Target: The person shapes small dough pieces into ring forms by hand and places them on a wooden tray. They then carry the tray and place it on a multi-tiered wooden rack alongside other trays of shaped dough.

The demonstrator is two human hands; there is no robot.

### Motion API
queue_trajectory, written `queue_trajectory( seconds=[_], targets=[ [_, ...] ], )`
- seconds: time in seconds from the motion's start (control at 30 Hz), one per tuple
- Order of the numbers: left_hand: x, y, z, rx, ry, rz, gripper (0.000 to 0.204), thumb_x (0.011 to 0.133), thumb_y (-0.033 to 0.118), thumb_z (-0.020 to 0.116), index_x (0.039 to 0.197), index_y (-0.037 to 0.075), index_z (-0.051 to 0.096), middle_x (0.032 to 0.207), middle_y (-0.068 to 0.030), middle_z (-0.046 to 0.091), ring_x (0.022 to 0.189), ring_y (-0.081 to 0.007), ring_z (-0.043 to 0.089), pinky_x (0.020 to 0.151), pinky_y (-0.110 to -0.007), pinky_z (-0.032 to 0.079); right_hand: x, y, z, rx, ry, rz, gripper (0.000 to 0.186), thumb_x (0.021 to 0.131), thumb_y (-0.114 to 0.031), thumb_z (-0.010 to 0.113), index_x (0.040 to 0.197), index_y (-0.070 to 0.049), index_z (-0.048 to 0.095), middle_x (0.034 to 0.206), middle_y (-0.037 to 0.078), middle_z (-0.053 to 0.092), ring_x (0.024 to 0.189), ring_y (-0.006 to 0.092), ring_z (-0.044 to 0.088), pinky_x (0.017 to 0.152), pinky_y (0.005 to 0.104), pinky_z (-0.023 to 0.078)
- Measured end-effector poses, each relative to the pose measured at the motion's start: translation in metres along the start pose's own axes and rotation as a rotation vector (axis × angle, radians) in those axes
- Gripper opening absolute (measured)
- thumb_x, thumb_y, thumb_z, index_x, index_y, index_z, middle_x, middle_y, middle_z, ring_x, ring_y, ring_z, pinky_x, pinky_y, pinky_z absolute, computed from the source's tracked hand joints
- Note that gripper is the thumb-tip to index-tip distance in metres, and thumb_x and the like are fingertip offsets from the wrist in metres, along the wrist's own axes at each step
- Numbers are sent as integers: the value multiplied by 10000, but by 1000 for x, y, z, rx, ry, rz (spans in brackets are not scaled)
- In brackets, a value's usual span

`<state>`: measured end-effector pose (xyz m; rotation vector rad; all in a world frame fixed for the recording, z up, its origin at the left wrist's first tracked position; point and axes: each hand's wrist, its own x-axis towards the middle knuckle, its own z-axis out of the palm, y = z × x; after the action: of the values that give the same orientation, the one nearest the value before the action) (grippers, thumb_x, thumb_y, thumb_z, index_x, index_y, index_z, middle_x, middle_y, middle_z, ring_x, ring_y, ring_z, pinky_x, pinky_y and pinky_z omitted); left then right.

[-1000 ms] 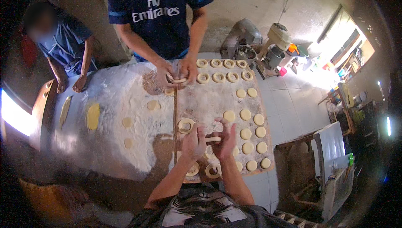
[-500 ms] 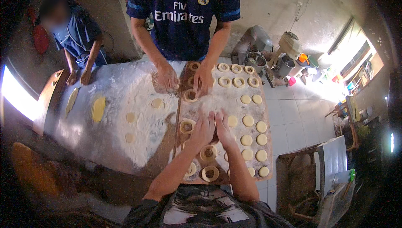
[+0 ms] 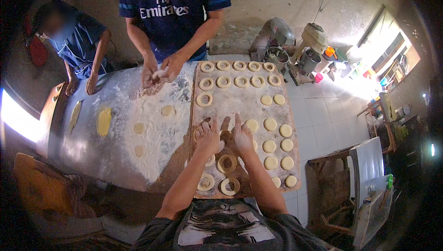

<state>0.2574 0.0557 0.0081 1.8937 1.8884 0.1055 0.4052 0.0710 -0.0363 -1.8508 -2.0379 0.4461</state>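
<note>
Both my hands are over a floured wooden board [image 3: 235, 105], apart from each other. My left hand [image 3: 209, 139] has its fingers spread beside a partly covered dough ring. My right hand [image 3: 242, 136] is open too, its index finger stretched forward. Between them lies a dough ring [image 3: 225, 135], partly hidden by my fingers. More dough rings [image 3: 227, 164] lie nearer me, and flat dough rounds [image 3: 270, 124] stand in rows to the right. Across the table a co-worker's hands [image 3: 160, 72] hold a pale piece of dough over the metal tabletop.
The floured metal table [image 3: 117, 158] runs left, with dough rounds [image 3: 139, 128] and a yellow dough strip [image 3: 104, 122]. At far left another person [image 3: 80, 38] leans on it. Mixers [image 3: 281, 34] stand by the back wall; a wooden frame [image 3: 330, 186] is at right.
My hands, close together before, have parted, uncovering the dough ring between them. The co-worker's hands have moved from the board to the left, leaving a ring on the board's left side.
</note>
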Motion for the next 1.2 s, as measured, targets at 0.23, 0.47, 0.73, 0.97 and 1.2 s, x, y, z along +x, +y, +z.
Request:
queue_trajectory(
  seconds=[0.23, 0.47, 0.73, 0.97, 1.2],
  targets=[
    [-15, -9, 4, -96, 270, 172, 787, 824, 216, 685, 1486, 105, 274, 1294, -296, 432, 1246, -492, 422, 1049, -576, 341, -34, -4, -42, 300, 141, 5, 779, 841, -194, 678, 1506, -67, 294, 1067, 260, 612, 1003, 418, 606, 860, 477, 493],
    [-78, -47, -16, -154, 99, 211, 360, 842, 105, 621, 1202, 105, 625, 1186, -170, 524, 1130, -383, 531, 960, -483, 448, -92, -1, -91, 334, -128, 207, 366, 815, -160, 669, 1172, -90, 623, 1035, 160, 672, 1056, 363, 609, 889, 456, 495],
    [-113, -86, -21, 46, 101, 402, 341, 821, 59, 590, 1145, 124, 672, 1105, -144, 553, 1086, -335, 542, 931, -445, 454, -123, -78, -20, -193, -156, -559, 447, 774, -178, 636, 1196, -30, 616, 1223, 104, 625, 1048, 300, 591, 905, 459, 459],
    [-126, -91, -29, 17, 55, 402, 354, 836, 40, 561, 1172, 114, 647, 1045, -152, 548, 1054, -344, 549, 911, -461, 455, -132, -88, -28, -187, -270, -539, 557, 751, -171, 646, 1282, -26, 561, 1281, 135, 591, 1094, 317, 567, 923, 481, 439],
    [-72, -94, -40, 24, 198, 392, 388, 847, 32, 555, 1229, 83, 595, 1074, -179, 541, 1052, -352, 560, 904, -461, 473, -71, -92, -18, -201, -118, -381, 592, 741, -118, 653, 1314, -25, 535, 1258, 154, 604, 1128, 361, 551, 930, 488, 429]
  ],
)
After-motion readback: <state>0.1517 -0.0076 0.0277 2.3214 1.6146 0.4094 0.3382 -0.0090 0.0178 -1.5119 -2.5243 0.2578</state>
